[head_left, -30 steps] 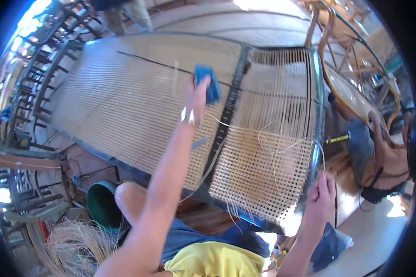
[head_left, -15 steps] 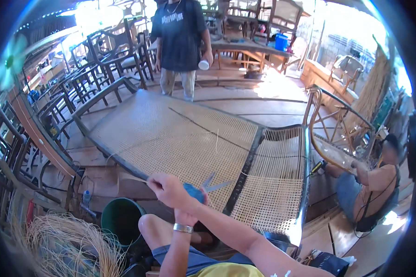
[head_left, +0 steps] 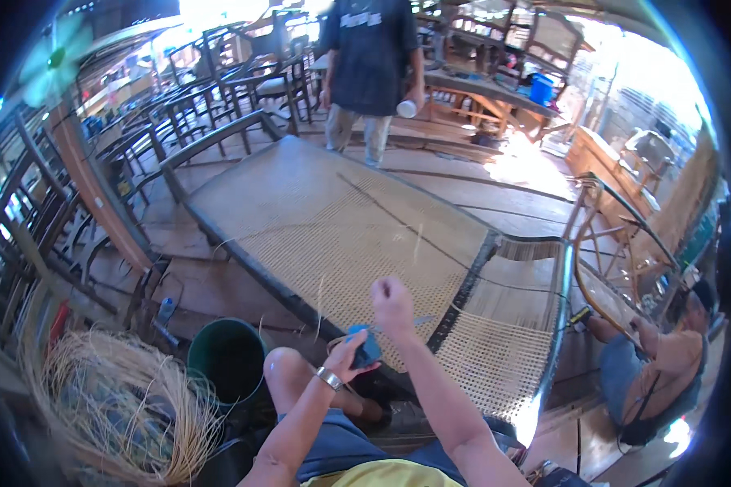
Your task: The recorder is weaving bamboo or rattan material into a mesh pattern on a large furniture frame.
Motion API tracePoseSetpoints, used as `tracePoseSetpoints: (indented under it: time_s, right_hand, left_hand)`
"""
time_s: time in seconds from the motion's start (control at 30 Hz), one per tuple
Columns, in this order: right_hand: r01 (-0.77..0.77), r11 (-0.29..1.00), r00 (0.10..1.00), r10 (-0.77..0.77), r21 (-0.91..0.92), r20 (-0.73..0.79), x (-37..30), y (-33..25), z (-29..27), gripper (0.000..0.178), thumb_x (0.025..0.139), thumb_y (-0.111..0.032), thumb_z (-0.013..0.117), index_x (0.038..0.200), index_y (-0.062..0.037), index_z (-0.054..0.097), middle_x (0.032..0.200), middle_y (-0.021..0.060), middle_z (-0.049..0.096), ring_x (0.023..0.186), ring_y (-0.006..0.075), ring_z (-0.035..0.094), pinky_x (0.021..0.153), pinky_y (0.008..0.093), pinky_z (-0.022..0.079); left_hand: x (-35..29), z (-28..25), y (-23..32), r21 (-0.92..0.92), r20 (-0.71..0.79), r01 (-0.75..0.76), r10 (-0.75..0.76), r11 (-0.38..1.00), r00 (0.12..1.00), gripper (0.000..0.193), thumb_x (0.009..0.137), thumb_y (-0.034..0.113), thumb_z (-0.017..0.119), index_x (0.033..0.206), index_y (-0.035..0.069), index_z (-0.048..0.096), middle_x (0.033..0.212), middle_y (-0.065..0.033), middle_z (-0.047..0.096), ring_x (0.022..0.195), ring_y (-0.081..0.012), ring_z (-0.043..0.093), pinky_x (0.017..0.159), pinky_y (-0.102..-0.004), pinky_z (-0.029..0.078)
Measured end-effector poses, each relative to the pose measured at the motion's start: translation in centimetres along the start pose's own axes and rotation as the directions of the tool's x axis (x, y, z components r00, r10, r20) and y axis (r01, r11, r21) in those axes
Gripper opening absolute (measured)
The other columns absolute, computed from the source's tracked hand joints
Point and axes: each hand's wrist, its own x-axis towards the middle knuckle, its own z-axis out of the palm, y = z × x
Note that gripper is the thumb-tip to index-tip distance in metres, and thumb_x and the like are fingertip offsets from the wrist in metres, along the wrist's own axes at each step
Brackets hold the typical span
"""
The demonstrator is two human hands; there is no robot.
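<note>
Two hands meet just above the near edge of the woven cane panel (head_left: 333,235). The left hand (head_left: 351,355), a metal bracelet (head_left: 328,378) on its wrist, is wrapped around the blue handles of a pair of scissors (head_left: 368,347); the blades point toward the panel and are mostly hidden behind the other hand, so whether they are parted I cannot tell. The right hand (head_left: 392,306) is raised just above the scissors and closed into a fist, and it seems to pinch a thin cane strand, though the strand is too fine to be sure. The panel lies flat in a dark frame (head_left: 244,258); its far section is tightly woven, and the near-right section (head_left: 495,357) shows a looser, open weave. Near the person's bare knee (head_left: 288,375) stands a green bucket (head_left: 227,361), and beside it a loose heap of pale cane strands (head_left: 114,398). Another person stands at the far end of the panel holding a white cup (head_left: 407,108), and a third sits low at the right by a curved rattan chair frame (head_left: 601,243). Dark wooden chairs (head_left: 179,114) line the left side.
</note>
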Motion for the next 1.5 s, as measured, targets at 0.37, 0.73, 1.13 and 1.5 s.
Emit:
tracePoseSetpoints:
  time_s: [0.37, 0.73, 1.13, 1.5]
  right_hand:
    - [0.372, 0.902, 0.905, -0.301, -0.22, 0.299, -7.5, 5.0, -0.1, 0.011, 0.095, -0.017, 0.058, 0.097, -0.0069, 0.062, 0.086, 0.0165, 0.066, 0.071, 0.0379, 0.065, 0.06, 0.0479, 0.051]
    - [0.295, 0.909, 0.893, -0.153, -0.294, 0.424, -5.7, 3.8, 1.6, 0.015, 0.097, -0.019, 0.056, 0.092, -0.0046, 0.06, 0.083, 0.0206, 0.067, 0.072, 0.041, 0.066, 0.062, 0.0504, 0.052]
    - [0.603, 0.775, 0.752, -0.474, -0.188, 0.458, -3.1, 1.1, 5.9, 0.009, 0.094, -0.015, 0.055, 0.099, -0.008, 0.054, 0.081, 0.0156, 0.066, 0.068, 0.038, 0.065, 0.058, 0.0496, 0.052]
    - [0.234, 0.968, 0.877, -0.167, -0.096, 0.451, -2.9, 0.9, 0.6, 0.014, 0.093, -0.016, 0.061, 0.099, -0.0055, 0.067, 0.087, 0.02, 0.068, 0.085, 0.0368, 0.068, 0.071, 0.0411, 0.051]
  left_hand:
    - [2.0, -0.8, -5.0, -0.255, -0.006, 0.096, -0.101, 0.962, 0.995, 0.05, 0.096, 0.063, 0.055, 0.119, 0.019, 0.065, 0.111, -0.002, 0.071, 0.099, -0.0186, 0.068, 0.08, -0.0455, 0.058]
    - [-2.4, 1.8, -0.5, -0.172, -0.242, -0.005, -0.037, 0.985, 0.969, 0.052, 0.097, 0.067, 0.047, 0.121, 0.023, 0.063, 0.11, -0.0006, 0.071, 0.101, -0.0202, 0.067, 0.081, -0.0474, 0.057]
    - [6.3, -3.9, 8.7, -0.357, 0.004, -0.272, 0.293, 0.894, 0.956, 0.031, 0.098, 0.042, 0.063, 0.094, 0.011, 0.062, 0.086, -0.0038, 0.065, 0.081, -0.0213, 0.063, 0.074, -0.0368, 0.053]
    - [-3.6, -13.8, 24.6, -0.598, -0.479, -0.583, 0.338, 0.55, 0.81, 0.064, 0.091, 0.073, 0.051, 0.073, 0.011, 0.051, 0.043, 0.0066, 0.032, 0.037, -0.0081, 0.034, 0.043, -0.0237, 0.041]
